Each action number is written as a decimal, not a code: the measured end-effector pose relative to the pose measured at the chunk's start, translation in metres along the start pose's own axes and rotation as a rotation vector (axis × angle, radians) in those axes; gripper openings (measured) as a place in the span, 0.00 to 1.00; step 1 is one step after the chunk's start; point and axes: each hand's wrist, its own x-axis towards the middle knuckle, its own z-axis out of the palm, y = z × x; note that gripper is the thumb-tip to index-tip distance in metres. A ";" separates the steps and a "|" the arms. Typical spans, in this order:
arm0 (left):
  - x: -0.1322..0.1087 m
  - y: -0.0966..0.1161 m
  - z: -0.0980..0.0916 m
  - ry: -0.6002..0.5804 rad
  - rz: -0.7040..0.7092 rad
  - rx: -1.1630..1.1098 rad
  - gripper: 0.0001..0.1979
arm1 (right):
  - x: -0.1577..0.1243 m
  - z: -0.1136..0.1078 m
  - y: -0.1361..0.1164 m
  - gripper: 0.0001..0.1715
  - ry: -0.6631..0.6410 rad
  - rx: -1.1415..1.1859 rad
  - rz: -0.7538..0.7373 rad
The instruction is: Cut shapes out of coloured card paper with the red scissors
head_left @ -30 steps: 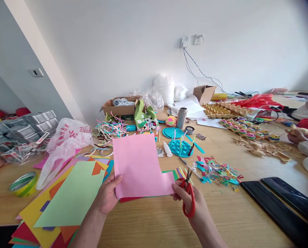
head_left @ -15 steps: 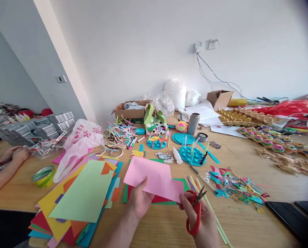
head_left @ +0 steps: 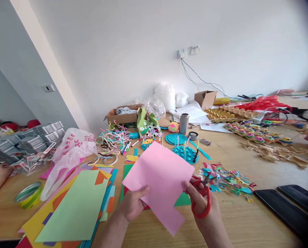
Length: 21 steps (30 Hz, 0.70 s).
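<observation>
A pink sheet of paper [head_left: 160,175] with a corner piece cut out is held up over the table between both hands. My left hand [head_left: 133,203] pinches its lower left edge, thumb on top. My right hand [head_left: 202,203] grips its right edge with thumb and fingertips, while red-handled scissors [head_left: 202,198] hang in the same hand, their blades pointing away to the right and slightly apart. Under the pink sheet, green paper [head_left: 183,199] shows at the edges. Behind it stands a blue egg-carton piece [head_left: 183,153] with fuzzy stems.
Stacked coloured paper [head_left: 71,203], green-yellow tape [head_left: 29,194] and a plastic bag [head_left: 66,151] lie left. Paper scraps [head_left: 228,181] and black phones [head_left: 275,213] are on the right. A metal flask [head_left: 184,124] stands behind. Another person's hand [head_left: 1,174] is at far left.
The pink sheet has been turned, its narrow cut end swinging from the right down towards me. Both hands still hold it, and the scissors remain in my right. The view has shifted right.
</observation>
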 end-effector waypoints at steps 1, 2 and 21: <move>0.000 -0.002 -0.003 0.004 0.013 0.059 0.19 | 0.000 0.001 -0.002 0.21 0.038 -0.011 -0.013; -0.001 -0.003 -0.006 0.000 0.032 0.124 0.20 | -0.001 0.003 -0.004 0.20 0.064 -0.016 -0.017; 0.014 0.003 -0.002 0.278 0.414 0.207 0.31 | -0.022 -0.015 0.008 0.29 -0.063 -0.311 0.057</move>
